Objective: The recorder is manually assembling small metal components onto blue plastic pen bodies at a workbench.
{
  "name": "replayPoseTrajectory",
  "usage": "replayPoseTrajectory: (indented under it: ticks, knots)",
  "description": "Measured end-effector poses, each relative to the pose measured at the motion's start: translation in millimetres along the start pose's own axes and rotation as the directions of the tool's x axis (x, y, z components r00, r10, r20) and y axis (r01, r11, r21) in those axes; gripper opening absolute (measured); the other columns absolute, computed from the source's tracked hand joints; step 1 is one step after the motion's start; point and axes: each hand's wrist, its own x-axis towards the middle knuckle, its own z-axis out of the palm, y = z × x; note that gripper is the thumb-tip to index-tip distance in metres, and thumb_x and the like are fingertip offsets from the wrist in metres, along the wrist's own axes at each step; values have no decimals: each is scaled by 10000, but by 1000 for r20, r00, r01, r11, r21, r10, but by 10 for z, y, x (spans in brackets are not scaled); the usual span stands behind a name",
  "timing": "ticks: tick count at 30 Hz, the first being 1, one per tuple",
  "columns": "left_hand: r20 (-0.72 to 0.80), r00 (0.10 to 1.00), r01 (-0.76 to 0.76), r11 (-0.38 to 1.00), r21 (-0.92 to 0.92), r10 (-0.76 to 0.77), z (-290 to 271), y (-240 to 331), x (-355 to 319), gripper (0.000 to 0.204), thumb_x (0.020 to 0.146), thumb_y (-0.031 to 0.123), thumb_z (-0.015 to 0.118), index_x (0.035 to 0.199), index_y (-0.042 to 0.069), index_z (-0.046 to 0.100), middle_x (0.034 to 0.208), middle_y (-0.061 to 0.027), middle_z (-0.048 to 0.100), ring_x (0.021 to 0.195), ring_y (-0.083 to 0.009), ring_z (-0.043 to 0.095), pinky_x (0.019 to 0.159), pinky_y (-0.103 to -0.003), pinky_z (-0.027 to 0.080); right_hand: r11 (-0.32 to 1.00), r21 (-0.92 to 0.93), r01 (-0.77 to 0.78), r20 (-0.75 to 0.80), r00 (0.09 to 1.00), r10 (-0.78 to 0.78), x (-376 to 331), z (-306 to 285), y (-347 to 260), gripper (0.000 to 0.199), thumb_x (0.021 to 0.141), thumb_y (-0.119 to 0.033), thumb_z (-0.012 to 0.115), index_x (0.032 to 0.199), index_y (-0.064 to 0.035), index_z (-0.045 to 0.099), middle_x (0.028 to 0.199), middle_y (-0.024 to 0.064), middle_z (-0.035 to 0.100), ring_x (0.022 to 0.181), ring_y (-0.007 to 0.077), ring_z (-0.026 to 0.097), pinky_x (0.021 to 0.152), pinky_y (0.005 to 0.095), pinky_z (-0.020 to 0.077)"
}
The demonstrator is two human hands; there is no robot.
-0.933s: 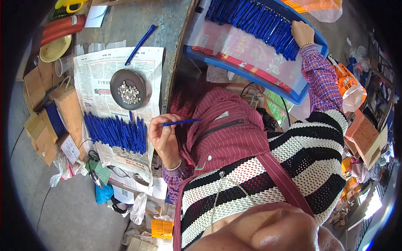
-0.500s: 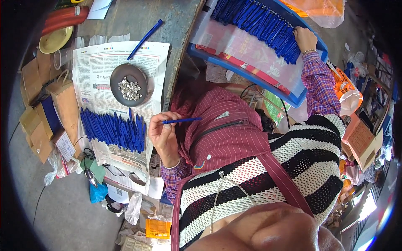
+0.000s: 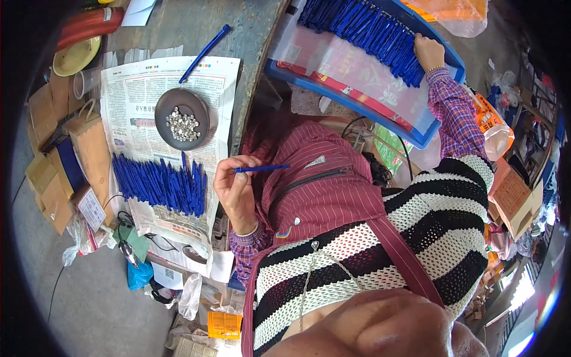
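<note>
My left hand (image 3: 238,196) is closed in a pinch on a slim blue stick (image 3: 262,168), held level over the maroon apron. At the upper right, my right hand (image 3: 429,52) is at the end of a row of blue sticks (image 3: 363,35) in a blue tray (image 3: 357,113). Its fingers are curled against the row's end, and what they hold is hidden. Left of my left hand, a dense row of blue sticks (image 3: 157,184) lies on a newspaper (image 3: 128,101). Behind it stands a round dark dish (image 3: 199,104) with small shiny beads (image 3: 183,124).
A longer blue piece (image 3: 205,53) lies across the newspaper's far edge on the worn table (image 3: 238,15). Further left are a yellow bowl (image 3: 74,56), a clear cup (image 3: 83,86) and cardboard boxes (image 3: 89,137). An orange bag (image 3: 491,122) and an open carton (image 3: 516,193) are at right.
My left hand, still pinching the blue stick, has shifted slightly right and up. My right hand has moved slightly left and up along the row in the tray.
</note>
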Motion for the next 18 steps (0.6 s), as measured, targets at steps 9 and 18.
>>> replayPoseTrajectory:
  ticks: [9, 18]
  knots:
    - [-10, 1000, -13, 999, -36, 13, -26, -13, -20, 167, 783, 52, 582, 925, 5, 507, 876, -148, 551, 849, -242, 536, 809, -341, 417, 992, -58, 114, 22, 993, -113, 142, 3, 105, 112, 785, -99, 493, 765, -60, 596, 735, 119, 634, 684, 274, 642, 564, 382, 520]
    - [-34, 999, -13, 1000, -13, 13, -12, -6, -77, 133, 807, 58, 563, 919, 18, 505, 836, -126, 517, 787, -215, 478, 789, -331, 396, 999, -36, 1, -17, 1000, -2, 90, 97, 107, 114, 799, -145, 495, 816, -58, 566, 695, 128, 629, 638, 289, 638, 540, 400, 518]
